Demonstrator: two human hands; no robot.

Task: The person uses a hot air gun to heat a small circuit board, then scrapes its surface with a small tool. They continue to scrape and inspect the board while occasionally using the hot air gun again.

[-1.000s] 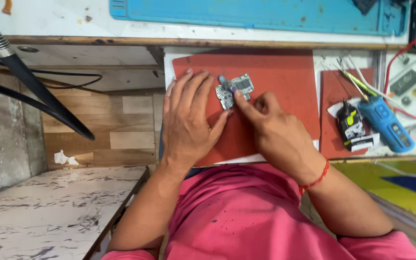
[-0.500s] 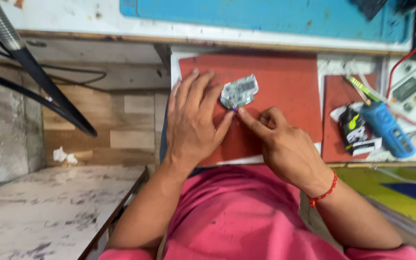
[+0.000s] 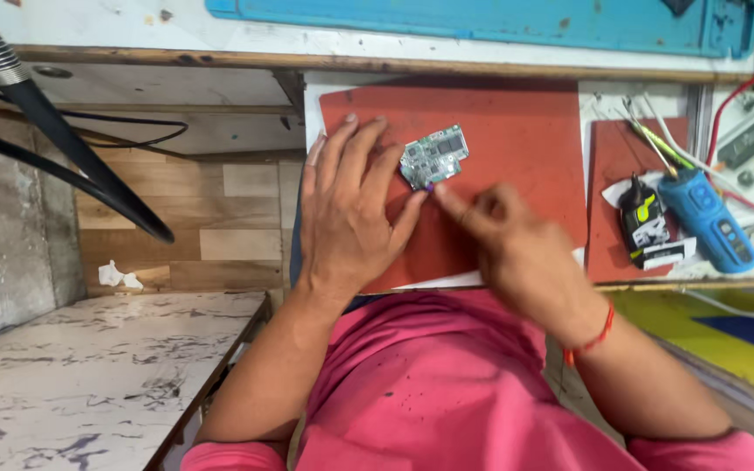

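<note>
A small green-grey circuit board (image 3: pixel 434 155) lies on a red work mat (image 3: pixel 517 131). My left hand (image 3: pixel 351 214) rests flat on the mat just left of the board, fingers spread, its thumb tip near the board's lower corner. My right hand (image 3: pixel 512 244) is blurred by motion. Its index finger points up-left and its tip reaches the board's lower edge beside a tiny purple spot. The other fingers are curled, and I cannot make out whether they hold anything. A red thread circles my right wrist.
A second red mat (image 3: pixel 608 209) at the right carries a blue handheld tool (image 3: pixel 707 220), a black and yellow device (image 3: pixel 643 225) and tweezers (image 3: pixel 652 139). A blue mat (image 3: pixel 482 17) lies along the back. Black hoses (image 3: pixel 63 148) cross the left side above a marble slab (image 3: pixel 89 375).
The board has shifted slightly on the mat. My right hand has drawn back down and to the right, so only its index fingertip stays at the board. The left hand remains flat.
</note>
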